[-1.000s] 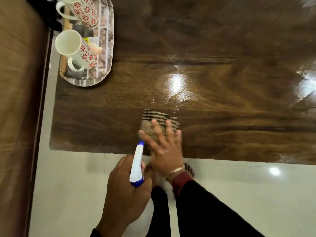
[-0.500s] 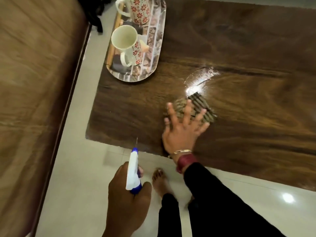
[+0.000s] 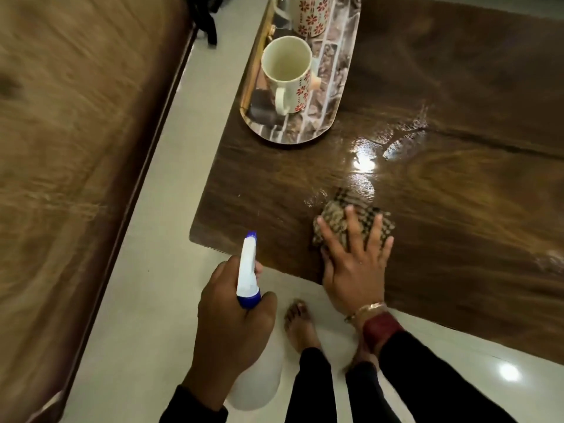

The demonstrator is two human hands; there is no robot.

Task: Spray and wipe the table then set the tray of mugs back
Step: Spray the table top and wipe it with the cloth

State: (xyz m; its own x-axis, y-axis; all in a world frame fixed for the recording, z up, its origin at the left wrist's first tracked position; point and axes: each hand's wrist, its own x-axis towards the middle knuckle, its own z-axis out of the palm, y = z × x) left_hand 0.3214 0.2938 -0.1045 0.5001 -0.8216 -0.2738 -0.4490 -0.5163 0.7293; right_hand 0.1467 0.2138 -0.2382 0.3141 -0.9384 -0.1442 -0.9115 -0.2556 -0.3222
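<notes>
1. Head view: your right hand [image 3: 354, 270] presses flat, fingers spread, on the cloth [image 3: 354, 221] near the tabletop [image 3: 457, 209] front edge.
2. Wet patch [image 3: 366, 160] lies at 12 o'clock from the cloth; tray [image 3: 341, 96] of mugs [image 3: 287, 71] at 11 o'clock.
3. Left hand [image 3: 232, 325] is clenched round the spray bottle [image 3: 248, 270], off the tabletop.
4. Since half a second ago, the cloth has drawn back toward you.
</notes>
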